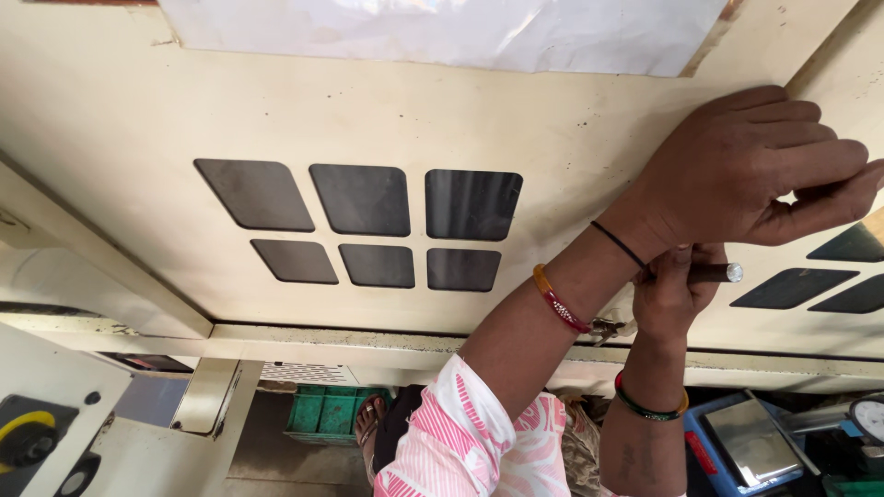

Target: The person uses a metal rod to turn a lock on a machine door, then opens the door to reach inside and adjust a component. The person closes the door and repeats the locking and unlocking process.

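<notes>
My left hand (755,170) lies flat against a cream metal machine panel (138,120) at the upper right, fingers pointing right; that arm wears a pink-and-white sleeve, a red-and-gold bangle and a black thread. Just below it, my right hand (672,294) is closed around a dark cylindrical rod (720,272) with a shiny metal end pointing right. A green-and-red bangle is on that wrist. A small metal piece (603,327) sticks out near the panel's lower edge between my arms.
Several dark rounded window cut-outs (364,198) sit in the panel, with more at the far right (796,287). A plastic-covered sheet (442,32) is at the top. Below are a green crate (322,410), a blue tray (704,451), a dial gauge (870,419) and a yellow-and-black knob (28,437).
</notes>
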